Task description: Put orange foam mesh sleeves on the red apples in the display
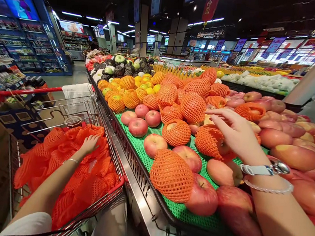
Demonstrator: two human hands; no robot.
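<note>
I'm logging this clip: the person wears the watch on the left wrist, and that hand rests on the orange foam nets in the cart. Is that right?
The watch is on the right wrist, not the left, as the head view shows. The left hand does rest on the orange foam nets in the cart.

Fruit nets [172, 176] rough, matt orange foam; apples [137, 127] smooth, glossy skin; display mat [140, 150] green plastic mesh; display edge [134, 205] brushed stainless steel; shopping cart [65, 105] shiny metal wire, red plastic rim.
</note>
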